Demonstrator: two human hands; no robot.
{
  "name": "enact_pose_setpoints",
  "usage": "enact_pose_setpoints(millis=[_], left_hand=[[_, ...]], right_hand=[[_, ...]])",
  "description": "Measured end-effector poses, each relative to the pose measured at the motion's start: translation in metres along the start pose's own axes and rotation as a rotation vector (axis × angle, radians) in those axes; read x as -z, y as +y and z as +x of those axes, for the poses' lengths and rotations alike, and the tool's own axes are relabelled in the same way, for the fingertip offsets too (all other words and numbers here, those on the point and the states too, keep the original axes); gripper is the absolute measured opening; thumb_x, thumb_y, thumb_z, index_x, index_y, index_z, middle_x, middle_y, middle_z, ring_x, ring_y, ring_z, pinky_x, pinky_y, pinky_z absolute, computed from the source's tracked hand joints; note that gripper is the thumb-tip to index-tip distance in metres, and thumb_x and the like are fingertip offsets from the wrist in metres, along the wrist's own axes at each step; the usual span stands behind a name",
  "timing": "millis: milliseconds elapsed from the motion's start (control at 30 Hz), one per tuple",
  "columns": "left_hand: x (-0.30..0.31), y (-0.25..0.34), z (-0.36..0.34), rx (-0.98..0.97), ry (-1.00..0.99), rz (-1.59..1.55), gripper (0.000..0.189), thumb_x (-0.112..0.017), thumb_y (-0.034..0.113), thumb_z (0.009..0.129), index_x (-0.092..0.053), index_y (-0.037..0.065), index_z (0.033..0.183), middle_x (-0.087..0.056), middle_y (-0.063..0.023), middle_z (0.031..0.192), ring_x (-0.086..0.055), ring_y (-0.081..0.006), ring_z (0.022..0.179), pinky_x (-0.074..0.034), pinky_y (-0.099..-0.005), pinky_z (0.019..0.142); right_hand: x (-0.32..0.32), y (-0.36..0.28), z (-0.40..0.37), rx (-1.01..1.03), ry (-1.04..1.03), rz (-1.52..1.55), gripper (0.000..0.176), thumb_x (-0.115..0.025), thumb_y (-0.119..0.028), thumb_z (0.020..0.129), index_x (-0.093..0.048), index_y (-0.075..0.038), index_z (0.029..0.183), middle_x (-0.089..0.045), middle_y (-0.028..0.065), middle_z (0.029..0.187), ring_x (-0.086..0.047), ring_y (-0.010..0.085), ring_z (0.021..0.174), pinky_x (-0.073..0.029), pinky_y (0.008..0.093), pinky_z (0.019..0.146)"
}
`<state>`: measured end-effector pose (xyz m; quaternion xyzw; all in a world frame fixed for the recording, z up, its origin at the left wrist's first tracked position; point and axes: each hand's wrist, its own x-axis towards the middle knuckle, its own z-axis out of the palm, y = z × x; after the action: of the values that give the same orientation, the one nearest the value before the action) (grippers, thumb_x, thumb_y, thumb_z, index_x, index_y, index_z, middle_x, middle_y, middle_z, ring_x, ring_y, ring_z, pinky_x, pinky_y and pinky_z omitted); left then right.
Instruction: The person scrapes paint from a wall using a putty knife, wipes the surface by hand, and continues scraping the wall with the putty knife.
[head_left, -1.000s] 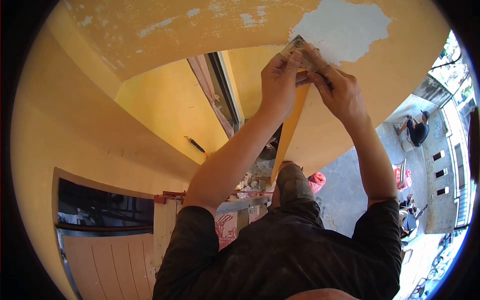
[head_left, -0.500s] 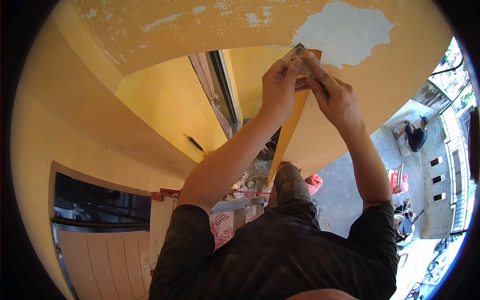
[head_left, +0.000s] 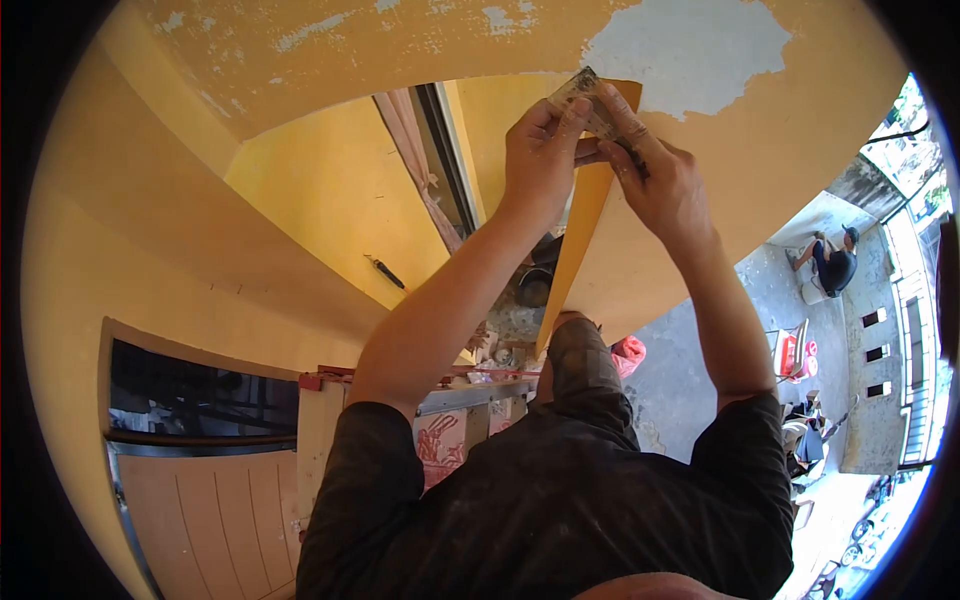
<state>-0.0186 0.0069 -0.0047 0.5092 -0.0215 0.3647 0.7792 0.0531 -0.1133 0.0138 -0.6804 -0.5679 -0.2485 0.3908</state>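
Observation:
A scraper (head_left: 590, 98) with a flat, smeared metal blade is held up against the edge of the yellow wall. My right hand (head_left: 662, 185) wraps around its dark handle, one finger stretched along the blade. On the blade's other side, my left hand (head_left: 545, 150) pinches it between thumb and fingers. Just above the hands, a pale bare patch (head_left: 690, 55) with ragged edges breaks the yellow paint. The handle is mostly covered by my right fingers.
A slim dark tool (head_left: 385, 272) rests on the yellow surface at left. Wooden planks (head_left: 322, 420) and a red-printed sack (head_left: 440, 445) are beside my body. A red bundle (head_left: 628, 355) lies near my leg. Far right, a person (head_left: 835, 265) sits on a white bucket (head_left: 813, 292).
Both hands and the scraper have shifted slightly up and left in view. The grip on the scraper looks the same, and the camera view has moved a little.

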Motion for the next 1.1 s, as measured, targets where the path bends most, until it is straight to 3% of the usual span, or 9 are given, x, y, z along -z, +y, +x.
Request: enact_pose_setpoints(millis=[167,333,500,800,867,1000,1100], left_hand=[[0.007,0.001,0.005,-0.066,-0.039,0.003,0.033,-0.055,0.024,0.09,-0.052,-0.002,0.111,-0.061,-0.0114,0.099,-0.065,-0.0233,0.081,-0.057,-0.0334,0.072],[0.005,0.0,0.002,0.019,-0.009,0.021,0.033,-0.054,0.024,0.091,-0.053,-0.001,0.111,-0.061,-0.0113,0.1,-0.066,-0.023,0.078,-0.057,-0.0327,0.071],[0.006,0.002,0.001,0.002,-0.034,0.018,0.034,-0.054,0.025,0.091,-0.052,-0.002,0.111,-0.061,-0.011,0.099,-0.066,-0.0229,0.078,-0.057,-0.0327,0.071],[0.008,0.004,-0.001,-0.021,-0.019,0.055,0.032,-0.055,0.024,0.09,-0.054,-0.002,0.109,-0.062,-0.0116,0.095,-0.066,-0.0212,0.077,-0.057,-0.0317,0.07],[0.004,0.004,-0.001,-0.01,0.014,0.017,0.028,-0.056,0.022,0.09,-0.053,-0.005,0.099,-0.061,-0.0123,0.088,-0.066,-0.0224,0.074,-0.058,-0.0315,0.064],[0.009,0.005,0.0,0.018,-0.015,0.032,0.032,-0.055,0.024,0.09,-0.054,-0.002,0.109,-0.062,-0.0109,0.094,-0.066,-0.0206,0.075,-0.057,-0.0304,0.069],[0.01,0.007,0.001,-0.006,0.02,0.06,0.03,-0.055,0.023,0.09,-0.055,-0.001,0.108,-0.062,-0.0101,0.095,-0.066,-0.0197,0.075,-0.057,-0.03,0.068]], right_hand=[[-0.004,0.0,0.001,-0.027,0.001,-0.027,0.051,-0.062,-0.015,0.082,-0.046,-0.021,0.13,-0.062,0.0141,0.071,-0.06,0.0305,0.06,-0.048,0.0378,0.054],[-0.012,0.004,-0.001,0.06,0.086,0.041,0.051,-0.062,-0.014,0.082,-0.047,-0.024,0.13,-0.062,0.0141,0.071,-0.06,0.0299,0.059,-0.048,0.037,0.053],[-0.007,-0.006,-0.003,-0.11,0.008,0.063,0.049,-0.062,-0.015,0.082,-0.049,-0.022,0.128,-0.061,0.0149,0.069,-0.06,0.0294,0.058,-0.048,0.0362,0.053],[-0.017,-0.003,-0.003,-0.027,0.112,0.125,0.049,-0.063,-0.014,0.082,-0.048,-0.022,0.129,-0.062,0.0169,0.07,-0.061,0.0316,0.06,-0.048,0.0374,0.054],[-0.014,-0.005,-0.005,-0.07,0.074,0.089,0.05,-0.062,-0.013,0.082,-0.048,-0.021,0.129,-0.063,0.0164,0.075,-0.062,0.0298,0.061,-0.049,0.0347,0.056],[-0.013,-0.009,-0.006,-0.155,0.024,0.103,0.05,-0.062,-0.012,0.083,-0.047,-0.02,0.13,-0.065,0.016,0.08,-0.063,0.0273,0.061,-0.05,0.0316,0.058],[-0.018,-0.012,0.0,-0.118,0.085,0.127,0.05,-0.063,-0.015,0.082,-0.048,-0.022,0.129,-0.062,0.0166,0.07,-0.061,0.0321,0.059,-0.048,0.0374,0.055]])
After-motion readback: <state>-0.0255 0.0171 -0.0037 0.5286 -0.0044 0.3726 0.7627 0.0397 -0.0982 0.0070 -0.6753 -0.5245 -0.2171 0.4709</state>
